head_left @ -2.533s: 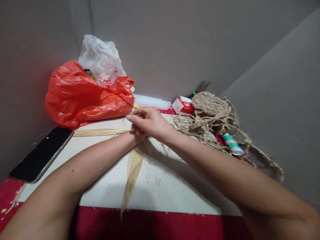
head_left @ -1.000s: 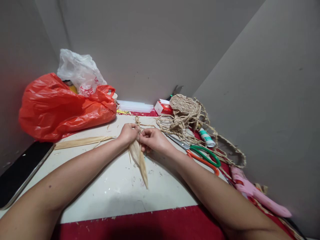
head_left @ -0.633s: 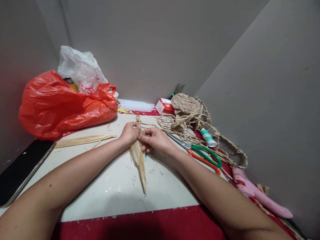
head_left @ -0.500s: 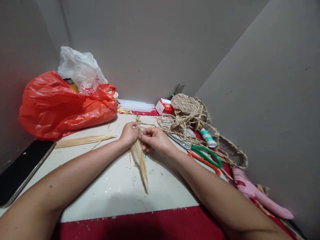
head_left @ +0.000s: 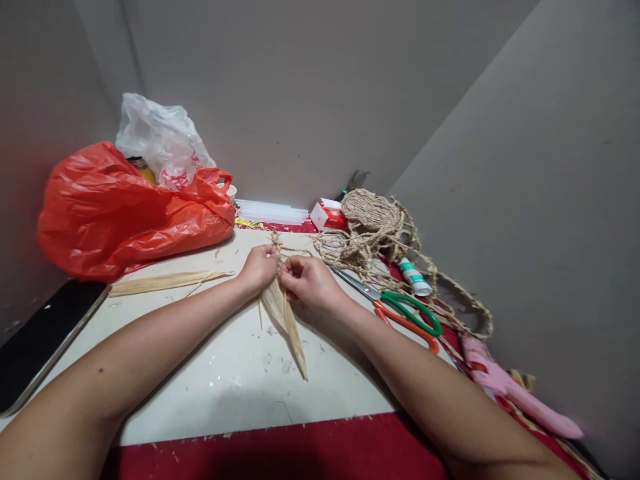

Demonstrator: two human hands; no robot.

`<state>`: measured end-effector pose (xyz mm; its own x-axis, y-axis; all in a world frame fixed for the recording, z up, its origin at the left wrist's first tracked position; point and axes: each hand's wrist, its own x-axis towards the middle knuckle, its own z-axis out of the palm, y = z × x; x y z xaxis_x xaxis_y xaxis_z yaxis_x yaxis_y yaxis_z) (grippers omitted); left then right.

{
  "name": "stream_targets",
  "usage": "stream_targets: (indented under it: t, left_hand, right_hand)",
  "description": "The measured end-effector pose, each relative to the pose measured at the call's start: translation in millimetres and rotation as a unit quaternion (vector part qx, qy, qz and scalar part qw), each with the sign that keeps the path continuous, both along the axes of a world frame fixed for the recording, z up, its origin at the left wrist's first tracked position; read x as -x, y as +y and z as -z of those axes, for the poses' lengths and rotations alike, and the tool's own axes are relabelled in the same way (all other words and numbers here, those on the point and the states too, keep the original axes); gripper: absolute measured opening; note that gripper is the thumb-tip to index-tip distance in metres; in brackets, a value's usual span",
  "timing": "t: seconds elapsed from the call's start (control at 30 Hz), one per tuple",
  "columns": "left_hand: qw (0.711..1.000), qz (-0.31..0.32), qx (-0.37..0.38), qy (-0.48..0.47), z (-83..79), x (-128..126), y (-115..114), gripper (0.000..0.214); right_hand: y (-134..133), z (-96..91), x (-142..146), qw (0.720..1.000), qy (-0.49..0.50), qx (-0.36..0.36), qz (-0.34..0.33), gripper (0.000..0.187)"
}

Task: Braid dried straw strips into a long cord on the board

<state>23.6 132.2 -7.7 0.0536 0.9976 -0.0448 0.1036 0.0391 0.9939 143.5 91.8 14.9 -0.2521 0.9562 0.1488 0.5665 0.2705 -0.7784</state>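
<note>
Above the white board, a pale dried corn husk [head_left: 286, 320] hangs down toward me from between my hands, its tip pointing to the front. My left hand [head_left: 259, 268] is closed on its upper end, fingers pinched. Close beside it, my right hand [head_left: 307, 281] pinches the husk between thumb and forefinger; the exact grip is partly hidden. Beyond the hands, a thin twisted cord [head_left: 297, 251] runs right toward a pile of braided husk rope [head_left: 373, 213]. Another flat husk strip [head_left: 165, 283] lies to the left.
Scissors [head_left: 411, 313] with green and orange handles lie right of my right hand. Around them are a white-green tube [head_left: 415, 277], a pink glue gun [head_left: 520, 393] and a red-white box [head_left: 327, 215]. Leftward are a red plastic bag [head_left: 135, 213] and a phone [head_left: 45, 333].
The hanging end of the husk has swung slightly to the right. My right hand has turned a little at the pinch; my left hand stays in place.
</note>
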Motion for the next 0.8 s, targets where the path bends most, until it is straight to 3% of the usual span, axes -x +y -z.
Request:
stream_targets:
  t: [0.07,0.2,0.37,0.47,0.57,0.67,0.8]
  left_hand:
    - [1.0,-0.008,0.001,0.001,-0.4,0,1,0.013]
    - [1.0,-0.003,0.012,-0.007,-0.2,0,1,0.014]
    - [0.999,0.017,0.029,-0.023,1.3,0,2,0.013]
    - [1.0,0.007,0.022,-0.007,0.1,1,1,0.014]
    - [1.0,0.002,0.025,0.006,-1.9,1,0,0.015]
    - [0.999,0.006,0.032,0.011,-2.6,1,0,0.015]
    - [0.999,0.011,0.039,0.013,-2.9,1,0,0.014]
  right_hand:
    - [3,-0.4,-2,1.0,-0.011,-0.008,0.023,0.009]
    - [5,-5.7,-5,0.994,0.058,0.091,0.02,0.013]
    - [4,-13.3,-5,0.988,0.136,0.076,0.008,0.019]
    - [5,-19.7,-7,0.961,0.245,0.124,0.006,0.02]
    - [4,-37.8,-16,0.937,0.308,0.163,0.01,0.022]
    - [2,-66.7,-38,0.95,0.282,0.13,0.045,0.024]
    - [-5,-88.2,-70,0.989,0.127,0.038,0.065,0.022]
